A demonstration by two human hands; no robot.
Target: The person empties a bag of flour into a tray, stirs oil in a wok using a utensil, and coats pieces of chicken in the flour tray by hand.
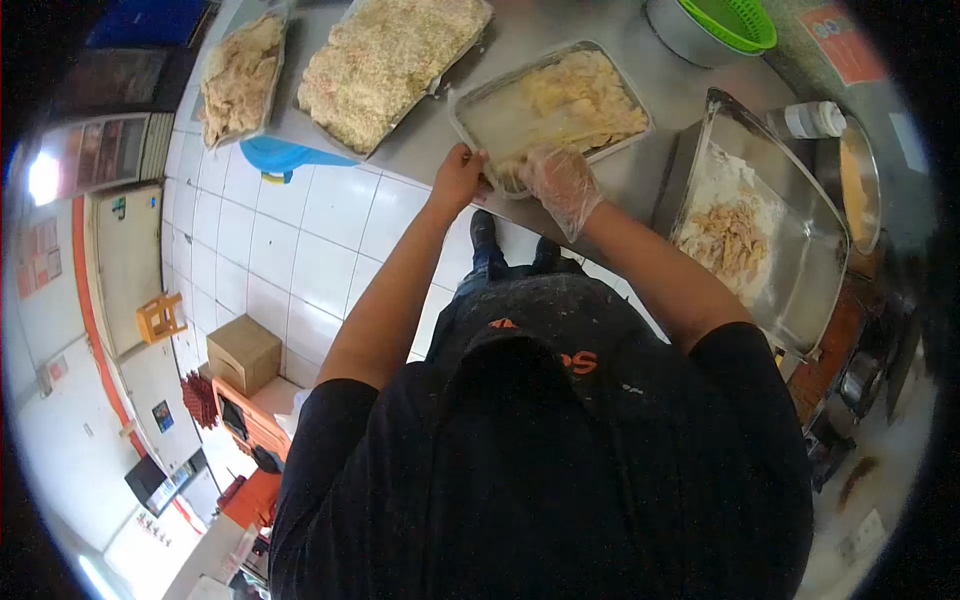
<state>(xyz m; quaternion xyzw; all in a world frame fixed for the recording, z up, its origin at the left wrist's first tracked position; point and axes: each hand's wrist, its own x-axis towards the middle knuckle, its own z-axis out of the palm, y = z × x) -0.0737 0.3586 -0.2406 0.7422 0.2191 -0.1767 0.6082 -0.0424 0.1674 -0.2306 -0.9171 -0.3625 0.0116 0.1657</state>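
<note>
A shallow metal tray (500, 115) of pale battered pieces (585, 95) lay on the steel bench (640, 175), its near corner close to the bench's front edge. The left hand (457, 180), bare, was clamped on that near rim. The right hand (562, 185), in a clear glove, rested on the food at the tray's near end; whether its grip was closed on a piece could not be told. A slip was judged possible: the tray could be tipped off the edge onto the tiled floor (300, 230) if the rim were pulled further. Coating could also be smeared onto the rim by the wet glove. A floured pan (800, 215) stood just to the right.
</note>
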